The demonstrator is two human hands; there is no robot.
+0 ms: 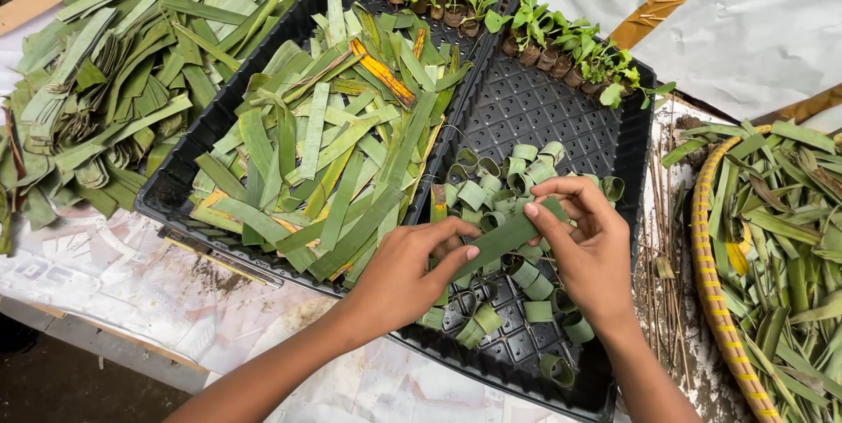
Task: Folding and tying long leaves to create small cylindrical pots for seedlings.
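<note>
Both hands pinch one green leaf strip over the right black tray. My left hand grips its lower end between thumb and forefinger. My right hand holds the upper end with the fingertips. Under the hands lie several small rolled leaf cups, spread across the tray's grid floor. The left black tray is heaped with flat cut leaf strips, one of them yellowed.
Rows of small seedlings in leaf pots line the trays' far edge. A loose pile of leaf strips lies at left. A woven basket with more leaves sits at right. Thin sticks lie between basket and tray.
</note>
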